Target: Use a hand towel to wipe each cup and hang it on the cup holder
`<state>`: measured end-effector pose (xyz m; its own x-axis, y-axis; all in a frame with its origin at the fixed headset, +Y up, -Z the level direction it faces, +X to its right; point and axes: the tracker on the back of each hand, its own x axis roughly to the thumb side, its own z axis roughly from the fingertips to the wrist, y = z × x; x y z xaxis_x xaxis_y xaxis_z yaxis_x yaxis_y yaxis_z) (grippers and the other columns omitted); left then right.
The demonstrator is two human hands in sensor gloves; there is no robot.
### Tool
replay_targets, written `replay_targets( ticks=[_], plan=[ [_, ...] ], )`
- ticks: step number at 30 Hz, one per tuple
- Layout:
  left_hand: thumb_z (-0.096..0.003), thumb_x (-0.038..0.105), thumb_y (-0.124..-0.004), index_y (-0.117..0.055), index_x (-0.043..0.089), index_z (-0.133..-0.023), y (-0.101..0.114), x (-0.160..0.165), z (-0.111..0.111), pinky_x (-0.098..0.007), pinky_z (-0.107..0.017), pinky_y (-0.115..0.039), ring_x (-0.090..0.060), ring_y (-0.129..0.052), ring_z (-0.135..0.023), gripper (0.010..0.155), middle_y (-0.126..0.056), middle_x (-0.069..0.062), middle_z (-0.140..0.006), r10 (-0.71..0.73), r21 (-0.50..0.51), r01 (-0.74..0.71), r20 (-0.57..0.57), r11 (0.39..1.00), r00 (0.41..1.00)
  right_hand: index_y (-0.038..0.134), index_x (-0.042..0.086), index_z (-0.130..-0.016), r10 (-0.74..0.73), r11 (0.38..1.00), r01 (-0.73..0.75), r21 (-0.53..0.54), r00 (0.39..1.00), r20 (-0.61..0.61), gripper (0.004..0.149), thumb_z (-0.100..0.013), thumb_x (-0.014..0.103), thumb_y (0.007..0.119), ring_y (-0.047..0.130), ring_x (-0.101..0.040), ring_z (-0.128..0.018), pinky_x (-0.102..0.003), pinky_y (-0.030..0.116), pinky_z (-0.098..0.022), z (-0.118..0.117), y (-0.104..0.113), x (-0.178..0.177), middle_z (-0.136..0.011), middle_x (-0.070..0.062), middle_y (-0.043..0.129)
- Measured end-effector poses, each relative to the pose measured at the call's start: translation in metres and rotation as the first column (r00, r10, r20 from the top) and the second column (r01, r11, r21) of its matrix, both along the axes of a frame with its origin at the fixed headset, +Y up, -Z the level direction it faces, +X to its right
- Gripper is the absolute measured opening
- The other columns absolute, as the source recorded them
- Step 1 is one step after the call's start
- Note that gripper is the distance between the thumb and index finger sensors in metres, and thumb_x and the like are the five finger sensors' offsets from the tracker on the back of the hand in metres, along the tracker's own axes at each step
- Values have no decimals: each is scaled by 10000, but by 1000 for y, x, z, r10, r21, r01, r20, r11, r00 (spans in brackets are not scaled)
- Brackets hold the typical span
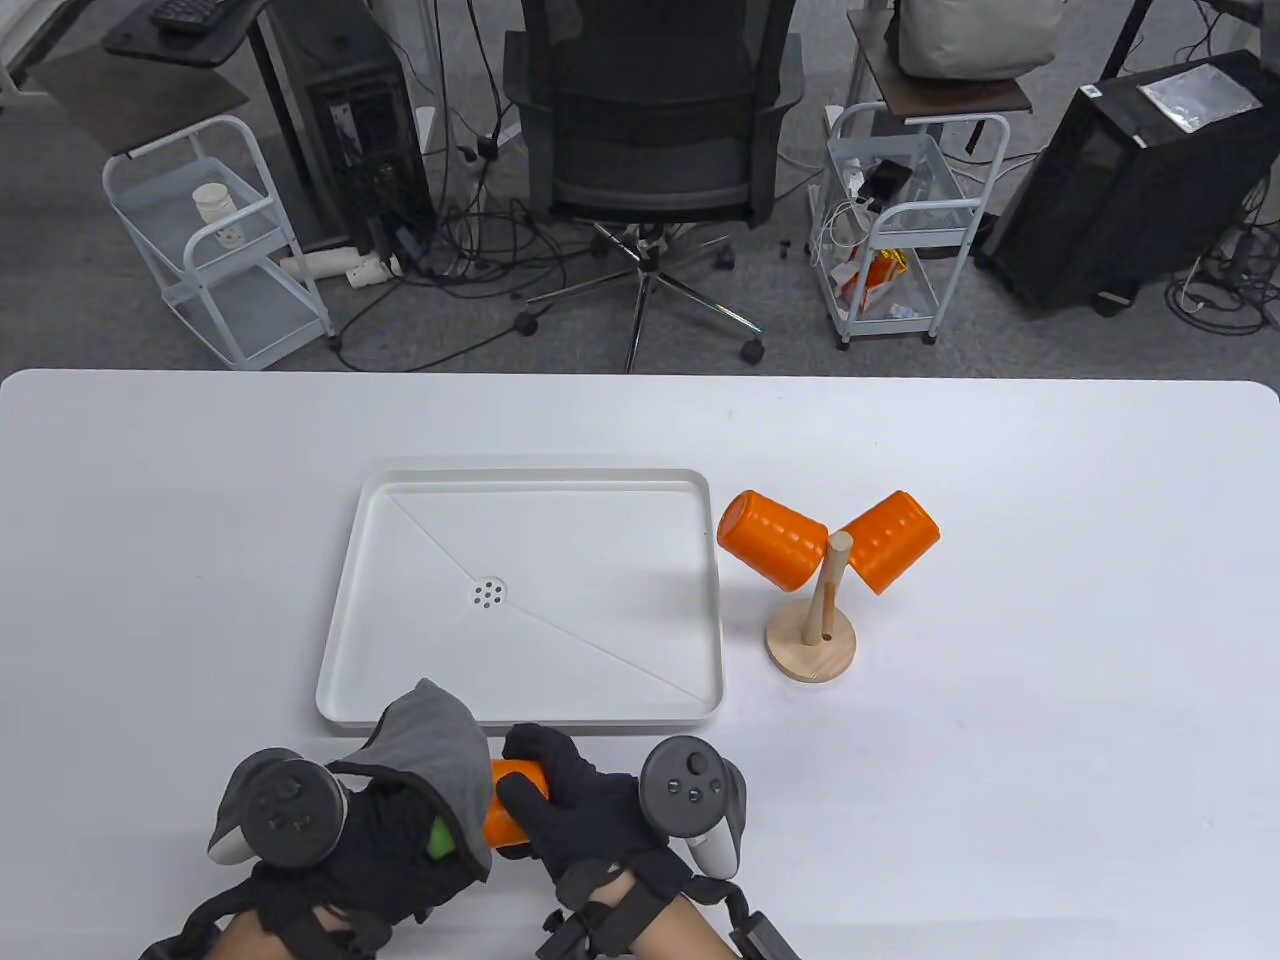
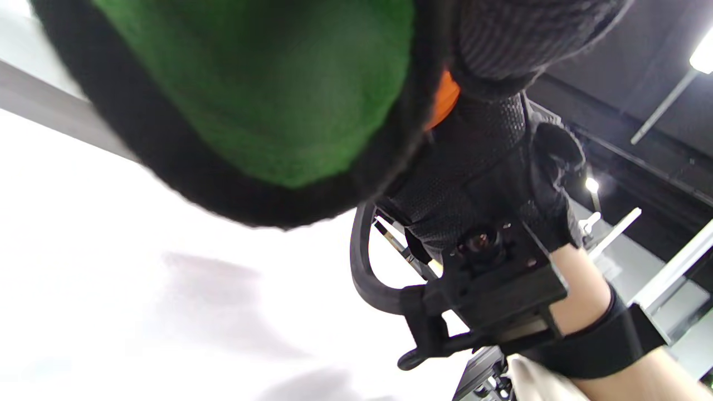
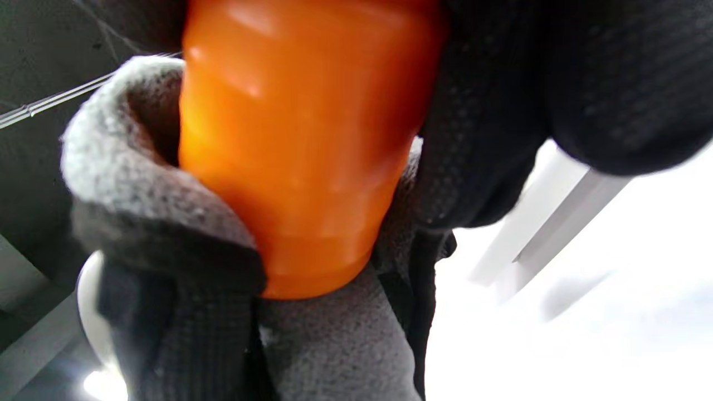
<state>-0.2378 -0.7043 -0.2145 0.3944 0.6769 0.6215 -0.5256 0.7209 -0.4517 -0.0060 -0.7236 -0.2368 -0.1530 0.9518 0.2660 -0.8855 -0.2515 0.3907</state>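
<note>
An orange cup (image 1: 510, 805) lies sideways between both hands near the table's front edge. My right hand (image 1: 560, 800) grips its body; the same cup (image 3: 301, 145) fills the right wrist view. My left hand (image 1: 400, 830) holds a grey hand towel (image 1: 440, 745) wrapped over the cup's end, its green side (image 2: 267, 83) filling the left wrist view. The towel (image 3: 167, 223) bunches round the cup's end. On the wooden cup holder (image 1: 812, 645) to the right, two orange cups (image 1: 770, 537) (image 1: 890, 540) hang on its pegs.
A white drain tray (image 1: 345, 640) sits mid-table just beyond my hands, with the holder at its right edge. Beyond the table stand an office chair (image 1: 650, 150), two white carts (image 1: 220, 240) (image 1: 900, 230) and computer towers.
</note>
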Motion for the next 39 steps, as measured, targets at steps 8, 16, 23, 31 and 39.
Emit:
replay_targets(
  ticks=[8, 16, 23, 31, 39],
  plan=[
    [-479, 524, -812, -199, 533, -986, 1, 3, 4, -666, -701, -558, -441, -701, -906, 795, -66, 56, -1139, -15, 61, 15, 11, 998, 1000, 595, -27, -948, -9, 999, 9, -34, 1000, -3, 800, -490, 628, 614, 1074, -289, -263, -481, 932, -209, -1, -3, 2, -700, -304, 901],
    [-473, 557, -803, -221, 535, -1000, -10, -3, -6, -627, -638, -659, -387, -811, -801, 785, -111, 42, -1142, 165, -97, -163, 10, 982, 986, 521, 14, -988, 30, 988, -30, 152, 1000, -1, 784, -494, 615, 617, 1031, -314, -348, -510, 892, -285, 4, 7, 0, -800, -286, 836],
    [-472, 583, -787, -200, 519, -1005, -18, -7, -13, -598, -596, -708, -340, -860, -734, 796, -129, 14, -1140, 269, -212, -264, -5, 941, 963, 427, 63, -1017, 99, 935, -92, 343, 995, -3, 755, -499, 570, 637, 976, -384, -517, -570, 836, -419, 10, 16, -4, -926, -275, 716],
    [-487, 618, -745, -167, 485, -1019, -30, -9, -20, -575, -568, -743, -310, -888, -700, 797, -150, -26, -1139, 399, -409, -376, -32, 831, 916, 331, 107, -1033, 184, 849, -157, 504, 983, -4, 740, -504, 492, 677, 841, -472, -731, -648, 718, -577, 18, 24, -9, -1036, -261, 548],
    [-501, 660, -684, -138, 434, -1033, -34, -9, -21, -549, -543, -772, -281, -910, -676, 795, -175, -64, -1137, 430, -465, -401, -48, 789, 902, 290, 125, -1034, 227, 798, -180, 575, 974, -11, 738, -501, 446, 688, 755, -508, -818, -676, 647, -637, 22, 25, -12, -1073, -251, 462]
  ],
)
